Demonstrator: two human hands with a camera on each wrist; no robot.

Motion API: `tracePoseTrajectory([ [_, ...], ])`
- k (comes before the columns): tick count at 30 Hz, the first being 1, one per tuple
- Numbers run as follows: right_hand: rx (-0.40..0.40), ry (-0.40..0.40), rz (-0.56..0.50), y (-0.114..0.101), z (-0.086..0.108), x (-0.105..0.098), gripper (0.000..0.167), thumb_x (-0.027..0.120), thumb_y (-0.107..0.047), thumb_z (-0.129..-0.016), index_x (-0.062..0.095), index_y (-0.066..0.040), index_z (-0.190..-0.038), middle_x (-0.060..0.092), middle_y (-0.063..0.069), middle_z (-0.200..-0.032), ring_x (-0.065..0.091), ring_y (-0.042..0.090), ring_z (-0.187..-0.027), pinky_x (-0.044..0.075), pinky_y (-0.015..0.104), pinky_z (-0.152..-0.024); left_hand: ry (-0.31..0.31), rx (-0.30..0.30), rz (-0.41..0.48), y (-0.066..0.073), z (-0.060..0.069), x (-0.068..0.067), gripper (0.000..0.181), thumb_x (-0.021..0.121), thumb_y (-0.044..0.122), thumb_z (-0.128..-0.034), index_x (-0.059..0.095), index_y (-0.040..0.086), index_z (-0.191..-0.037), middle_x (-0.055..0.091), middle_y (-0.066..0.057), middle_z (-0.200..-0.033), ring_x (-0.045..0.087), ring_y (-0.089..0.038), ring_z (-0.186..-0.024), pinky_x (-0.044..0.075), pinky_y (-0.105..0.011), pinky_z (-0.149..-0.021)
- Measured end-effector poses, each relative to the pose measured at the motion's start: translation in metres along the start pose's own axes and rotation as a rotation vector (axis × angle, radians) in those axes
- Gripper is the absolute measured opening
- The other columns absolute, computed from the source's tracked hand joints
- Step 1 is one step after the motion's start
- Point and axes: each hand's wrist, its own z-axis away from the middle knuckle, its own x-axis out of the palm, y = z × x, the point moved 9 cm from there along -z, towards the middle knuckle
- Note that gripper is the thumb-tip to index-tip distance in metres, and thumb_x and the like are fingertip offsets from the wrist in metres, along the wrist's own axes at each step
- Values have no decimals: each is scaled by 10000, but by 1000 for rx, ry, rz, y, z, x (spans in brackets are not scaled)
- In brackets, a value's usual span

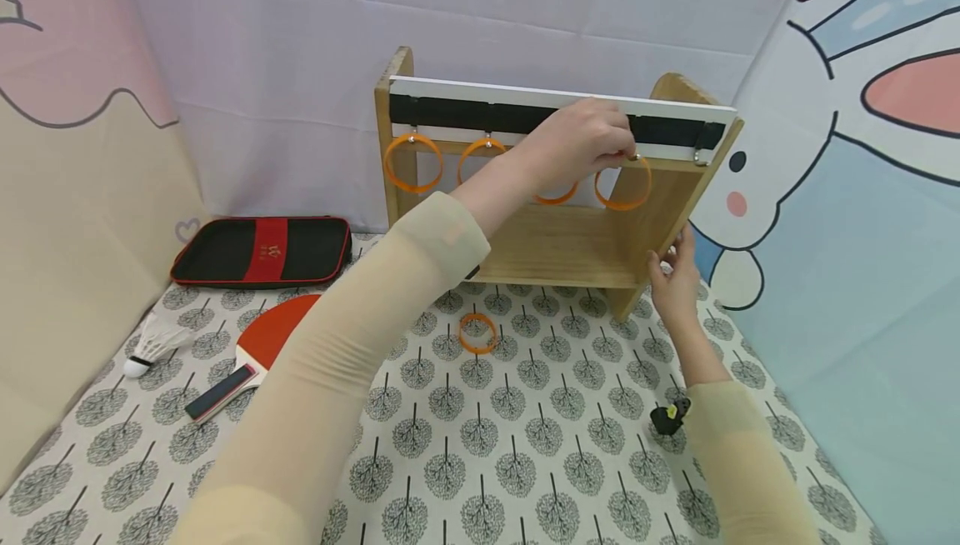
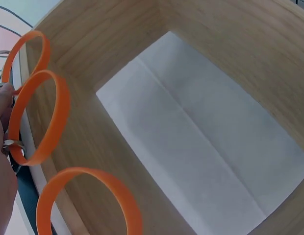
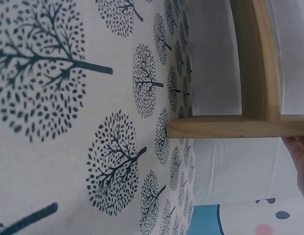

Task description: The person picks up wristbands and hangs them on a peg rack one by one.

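A wooden shelf (image 1: 557,241) stands at the back, with a white strip and black band along its upper front. Orange rings (image 1: 413,163) hang from small metal hooks below that strip. My left hand (image 1: 573,145) is at the strip's right half, its fingertips pinching the top of the rightmost orange ring (image 1: 624,208) by a hook. In the left wrist view, part of the left hand (image 2: 2,142) shows beside the rings. My right hand (image 1: 675,282) rests against the outer face of the shelf's right side panel (image 3: 225,128), thumb toward the front edge.
Another orange ring (image 1: 477,334) lies on the tree-patterned cloth (image 1: 487,445). A small black object (image 1: 667,417) is beside the right forearm. At left are a black and red case (image 1: 225,252), a shuttlecock (image 1: 153,345) and a table tennis paddle (image 1: 273,332), partly hidden by the left sleeve.
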Motion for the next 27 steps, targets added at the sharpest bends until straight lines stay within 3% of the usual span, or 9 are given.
tracePoseTrajectory([
  [8, 11, 4, 11, 2, 1, 0, 686, 473, -132, -980, 98, -390, -1493, 416, 152, -1427, 567, 382, -1104, 501, 545, -849, -56, 23, 174, 1, 8, -8, 219, 725, 189, -835, 709, 83, -1025, 680, 23, -1036, 533, -154, -1017, 409, -215, -894],
  [13, 10, 7, 16, 1, 1, -2, 684, 474, -139, -980, 95, -381, -1496, 419, 157, -1428, 566, 390, -1102, 495, 555, -850, -68, 52, 202, 13, 21, -17, 209, 727, 184, -836, 707, 89, -1021, 677, -7, -1051, 540, -179, -1015, 412, -235, -902],
  [20, 8, 1, 11, 2, 2, -5, 681, 468, -132, -980, 95, -369, -1498, 410, 173, -1431, 563, 396, -1105, 494, 557, -854, -41, 87, 305, 36, 49, -21, 174, 728, 166, -833, 708, 105, -994, 678, 12, -1019, 556, -132, -989, 422, -217, -898],
  [23, 14, 6, 7, 2, 3, -6, 680, 470, -132, -979, 101, -370, -1497, 408, 170, -1432, 558, 398, -1113, 489, 558, -866, -49, 140, 332, 50, 65, -15, 153, 700, 117, -850, 710, 116, -1003, 677, 17, -1035, 565, -118, -1025, 410, -212, -938],
  [27, 12, 6, 2, 2, 2, -5, 679, 475, -134, -978, 106, -373, -1495, 404, 170, -1435, 553, 400, -1119, 476, 564, -888, -96, 156, 347, 59, 90, 0, 163, 677, 83, -855, 711, 129, -1008, 676, 28, -1050, 572, -110, -1043, 407, -205, -954],
])
